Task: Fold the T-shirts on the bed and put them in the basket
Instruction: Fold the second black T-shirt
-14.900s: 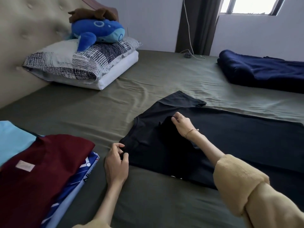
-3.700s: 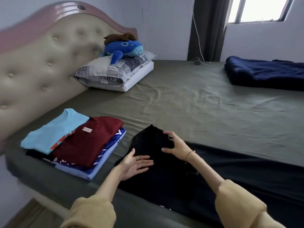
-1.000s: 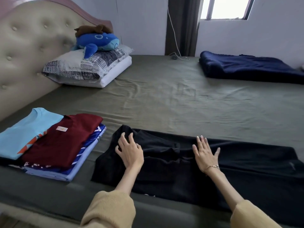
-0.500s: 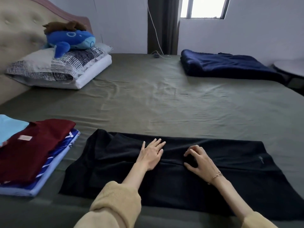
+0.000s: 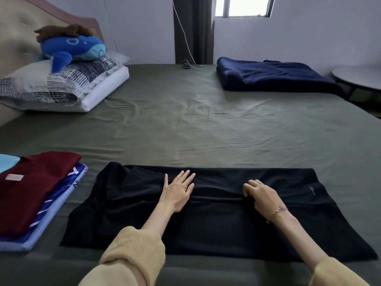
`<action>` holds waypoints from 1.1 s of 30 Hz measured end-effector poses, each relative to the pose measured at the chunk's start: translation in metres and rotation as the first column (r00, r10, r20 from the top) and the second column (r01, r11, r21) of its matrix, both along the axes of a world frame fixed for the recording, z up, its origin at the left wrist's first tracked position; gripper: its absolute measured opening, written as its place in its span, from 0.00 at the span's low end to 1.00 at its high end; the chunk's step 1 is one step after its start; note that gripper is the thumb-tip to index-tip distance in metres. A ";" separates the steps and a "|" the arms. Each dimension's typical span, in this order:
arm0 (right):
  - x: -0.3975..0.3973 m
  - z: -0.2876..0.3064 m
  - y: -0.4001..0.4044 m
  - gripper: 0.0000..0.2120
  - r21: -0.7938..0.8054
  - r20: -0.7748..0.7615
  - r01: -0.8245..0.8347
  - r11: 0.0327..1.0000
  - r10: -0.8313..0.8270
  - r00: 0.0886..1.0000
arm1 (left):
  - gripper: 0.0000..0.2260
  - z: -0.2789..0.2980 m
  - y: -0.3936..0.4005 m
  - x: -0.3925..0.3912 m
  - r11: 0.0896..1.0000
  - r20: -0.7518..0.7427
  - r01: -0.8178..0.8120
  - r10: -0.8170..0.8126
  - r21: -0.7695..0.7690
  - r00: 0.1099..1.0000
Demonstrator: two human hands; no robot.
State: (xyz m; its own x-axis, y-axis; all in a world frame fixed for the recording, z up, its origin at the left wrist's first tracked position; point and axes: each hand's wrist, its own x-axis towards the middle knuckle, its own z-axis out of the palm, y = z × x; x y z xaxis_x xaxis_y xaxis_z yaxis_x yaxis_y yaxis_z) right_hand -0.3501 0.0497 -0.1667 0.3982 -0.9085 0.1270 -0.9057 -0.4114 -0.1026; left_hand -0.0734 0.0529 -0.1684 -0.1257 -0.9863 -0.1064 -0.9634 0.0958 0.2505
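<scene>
Head view: black T-shirt (image 5: 206, 213) lies flat along the bed's (image 5: 206, 124) near edge, beside the folded stack (image 5: 35, 195) at the near-left corner. Left hand (image 5: 177, 193) presses flat, fingers straight; right hand (image 5: 261, 195) curls, pinching the fold ridge. Best to keep that crease straight and smooth wrinkles outward. No basket in sight.

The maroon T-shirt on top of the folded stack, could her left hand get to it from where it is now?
Probably yes. The left hand lies flat on the black T-shirt, holding nothing, and only bare green bedsheet separates it from the maroon T-shirt.
</scene>
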 end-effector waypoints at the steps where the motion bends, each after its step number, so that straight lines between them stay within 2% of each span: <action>1: -0.006 -0.001 0.001 0.23 -0.015 -0.031 0.023 1.000 -0.024 0.999 | 0.22 0.001 0.000 -0.002 1.000 0.073 0.014 -0.013 -0.015 0.997; 3: -0.021 0.001 0.002 0.32 -0.067 -0.095 0.096 0.993 -0.103 0.990 | 0.24 0.002 0.001 -0.011 0.998 0.177 0.052 -0.043 -0.044 0.983; 4: -0.028 0.001 0.003 0.32 -0.094 -0.107 0.127 0.987 -0.137 0.985 | 0.24 0.003 0.001 -0.016 0.996 0.195 0.072 -0.062 -0.045 0.979; 8: -0.059 0.004 0.006 0.15 -0.078 -0.169 0.307 0.949 -0.316 0.934 | 0.25 0.003 0.000 -0.047 0.982 0.118 0.186 -0.188 0.032 0.975; 12: -0.081 0.010 0.012 0.13 0.002 -0.200 0.449 0.893 -0.440 0.876 | 0.28 0.001 0.001 -0.084 0.953 0.034 0.289 -0.292 0.088 0.956; 17: -0.093 0.008 0.014 0.14 0.013 -0.262 0.547 0.837 -0.525 0.810 | 0.29 0.000 -0.001 -0.101 0.946 0.080 0.289 -0.303 0.149 0.950; 19: -0.093 0.007 0.014 0.11 -0.005 -0.221 0.566 0.824 -0.553 0.803 | 0.28 0.002 -0.001 -0.107 0.946 0.094 0.280 -0.297 0.166 0.950; 21: -0.091 0.004 0.017 0.10 -0.017 -0.063 0.650 0.760 -0.650 0.758 | 0.28 0.005 0.001 -0.113 0.946 0.096 0.282 -0.300 0.162 0.949; 23: -0.091 0.003 0.020 0.12 0.037 0.136 0.792 0.609 -0.788 0.600 | 0.27 0.006 0.006 -0.119 0.943 0.076 0.300 -0.313 0.144 0.947; 24: -0.094 0.003 0.022 0.17 0.081 0.185 0.848 0.524 -0.843 0.504 | 0.27 0.006 0.009 -0.123 0.941 0.068 0.310 -0.321 0.134 0.945; 26: -0.103 0.001 0.025 0.26 0.132 0.166 0.905 0.404 -0.909 0.382 | 0.25 0.005 0.014 -0.127 0.939 0.063 0.323 -0.332 0.118 0.941; 29: -0.111 0.001 0.029 0.29 0.176 0.188 0.916 0.360 -0.926 0.328 | 0.24 0.004 0.017 -0.127 0.954 0.021 0.284 -0.287 0.092 0.958; 33: -0.110 0.012 0.027 0.21 0.319 0.185 0.871 0.373 -0.926 0.328 | 0.24 0.009 0.015 -0.113 0.979 -0.029 0.192 -0.191 0.069 0.981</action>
